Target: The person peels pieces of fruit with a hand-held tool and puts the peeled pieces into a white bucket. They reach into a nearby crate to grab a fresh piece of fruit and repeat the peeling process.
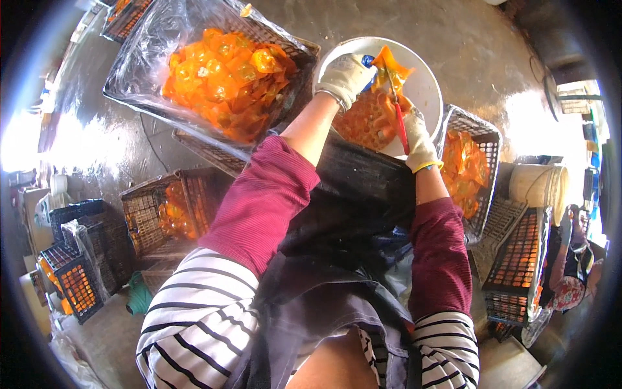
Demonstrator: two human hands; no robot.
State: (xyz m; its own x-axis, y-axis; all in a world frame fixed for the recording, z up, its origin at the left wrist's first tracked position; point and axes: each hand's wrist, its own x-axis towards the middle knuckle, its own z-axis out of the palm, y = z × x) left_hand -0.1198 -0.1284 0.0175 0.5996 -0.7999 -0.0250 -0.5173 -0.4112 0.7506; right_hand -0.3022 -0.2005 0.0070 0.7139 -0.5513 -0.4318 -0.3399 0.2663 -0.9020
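My left hand point(346, 76), in a pale work glove with blue at the fingertips, is closed on a thin, star-shaped orange peel point(391, 66) over a white bucket point(427, 71). My right hand point(420, 139), in a pale glove with a yellow cuff, grips a slim red-handled tool point(400, 123). Its narrow metal end reaches up to the peel; whether it is a blade or scissors I cannot tell. Small orange pieces point(363, 120) lie in the bucket below both hands.
At the upper left, a plastic-lined crate point(139, 107) holds heaped orange peels point(227, 84). Another crate point(490, 139) with peels stands right of the bucket. More crates point(146, 214) stand on both sides. A dark apron point(350, 194) covers my front. Another person point(570, 285) is at the far right.
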